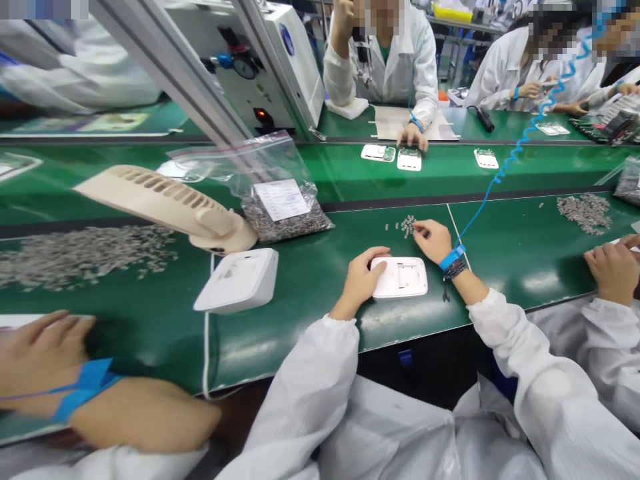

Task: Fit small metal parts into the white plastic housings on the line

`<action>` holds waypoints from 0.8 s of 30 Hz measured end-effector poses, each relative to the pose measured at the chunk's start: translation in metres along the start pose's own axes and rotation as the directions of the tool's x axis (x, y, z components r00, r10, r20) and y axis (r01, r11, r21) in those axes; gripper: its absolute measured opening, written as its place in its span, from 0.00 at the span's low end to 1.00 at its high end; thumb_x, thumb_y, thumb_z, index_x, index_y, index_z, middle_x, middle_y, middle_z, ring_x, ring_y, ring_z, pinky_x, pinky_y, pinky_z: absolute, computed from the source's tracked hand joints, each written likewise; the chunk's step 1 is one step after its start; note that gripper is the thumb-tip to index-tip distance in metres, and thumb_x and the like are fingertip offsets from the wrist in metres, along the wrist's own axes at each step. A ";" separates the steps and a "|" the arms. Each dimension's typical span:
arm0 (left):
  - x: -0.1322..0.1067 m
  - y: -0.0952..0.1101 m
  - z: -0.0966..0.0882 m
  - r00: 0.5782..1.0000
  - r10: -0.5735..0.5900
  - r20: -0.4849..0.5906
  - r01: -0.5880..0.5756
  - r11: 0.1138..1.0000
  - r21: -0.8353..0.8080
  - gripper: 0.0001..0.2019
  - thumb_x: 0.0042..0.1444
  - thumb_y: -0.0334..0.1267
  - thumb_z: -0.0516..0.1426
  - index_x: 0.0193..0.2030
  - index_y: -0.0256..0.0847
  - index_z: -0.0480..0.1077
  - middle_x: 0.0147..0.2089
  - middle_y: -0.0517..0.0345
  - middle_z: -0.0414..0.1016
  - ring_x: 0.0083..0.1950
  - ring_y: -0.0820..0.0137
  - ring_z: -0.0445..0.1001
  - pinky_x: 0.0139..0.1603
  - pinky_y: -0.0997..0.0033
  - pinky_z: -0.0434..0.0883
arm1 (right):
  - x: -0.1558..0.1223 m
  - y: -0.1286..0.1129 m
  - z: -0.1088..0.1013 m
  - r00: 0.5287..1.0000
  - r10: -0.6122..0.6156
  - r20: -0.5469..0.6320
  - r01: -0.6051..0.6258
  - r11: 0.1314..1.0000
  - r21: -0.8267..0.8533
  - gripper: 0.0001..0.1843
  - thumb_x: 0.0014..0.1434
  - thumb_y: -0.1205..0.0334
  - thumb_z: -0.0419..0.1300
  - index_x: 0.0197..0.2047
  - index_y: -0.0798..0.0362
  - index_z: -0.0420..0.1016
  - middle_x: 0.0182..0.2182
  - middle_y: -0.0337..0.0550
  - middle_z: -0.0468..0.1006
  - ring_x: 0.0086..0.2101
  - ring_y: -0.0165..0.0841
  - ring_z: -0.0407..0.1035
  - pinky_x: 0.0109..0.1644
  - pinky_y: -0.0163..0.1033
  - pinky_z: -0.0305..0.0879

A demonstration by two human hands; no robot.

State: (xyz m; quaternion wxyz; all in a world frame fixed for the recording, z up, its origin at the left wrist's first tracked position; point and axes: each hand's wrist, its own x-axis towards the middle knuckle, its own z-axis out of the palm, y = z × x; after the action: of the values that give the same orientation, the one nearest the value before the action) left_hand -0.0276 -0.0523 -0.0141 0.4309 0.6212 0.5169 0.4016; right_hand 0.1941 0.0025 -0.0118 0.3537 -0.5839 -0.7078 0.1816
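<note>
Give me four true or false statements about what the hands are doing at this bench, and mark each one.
1. The left hand rests on a white plastic casing. True.
2. The right hand reaches to a small pile of metal parts. True.
3. The blue wrist strap is on the left wrist. False: it is on the right wrist.
4. The beige fan lies to the right of both hands. False: it lies to the left of both hands.
</note>
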 end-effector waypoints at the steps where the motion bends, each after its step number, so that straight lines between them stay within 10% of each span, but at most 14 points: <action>1: 0.000 0.000 0.003 0.999 0.011 -0.036 -0.010 1.000 0.014 0.18 0.51 0.38 0.55 0.47 0.38 0.78 0.48 0.50 0.82 0.51 0.58 0.79 0.58 0.55 0.73 | 0.009 0.005 -0.001 0.998 0.058 -0.018 -0.059 0.996 -0.066 0.14 0.58 0.66 0.59 0.46 0.55 0.81 0.42 0.48 0.83 0.38 0.37 0.75 0.50 0.44 0.71; 15: -0.005 -0.002 0.006 0.995 0.049 -0.082 -0.043 0.996 0.079 0.14 0.53 0.36 0.55 0.42 0.40 0.79 0.46 0.53 0.83 0.48 0.61 0.79 0.55 0.60 0.75 | 0.071 -0.022 0.042 0.904 -0.167 0.394 0.299 0.905 -0.303 0.08 0.63 0.61 0.64 0.44 0.45 0.85 0.44 0.43 0.80 0.44 0.38 0.73 0.43 0.40 0.66; 24: 0.000 -0.001 0.002 0.998 0.021 -0.066 -0.021 1.000 -0.004 0.18 0.50 0.32 0.53 0.45 0.39 0.78 0.47 0.52 0.83 0.49 0.61 0.80 0.57 0.59 0.74 | 0.052 -0.031 0.026 0.959 -0.208 0.190 0.210 0.978 0.009 0.07 0.65 0.63 0.61 0.43 0.52 0.82 0.38 0.42 0.83 0.38 0.35 0.76 0.46 0.39 0.70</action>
State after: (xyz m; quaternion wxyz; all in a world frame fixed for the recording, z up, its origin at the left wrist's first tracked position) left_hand -0.0259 -0.0528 -0.0163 0.4106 0.6119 0.5235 0.4277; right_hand 0.1508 0.0485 0.0062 0.2984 -0.4878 -0.7971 0.1940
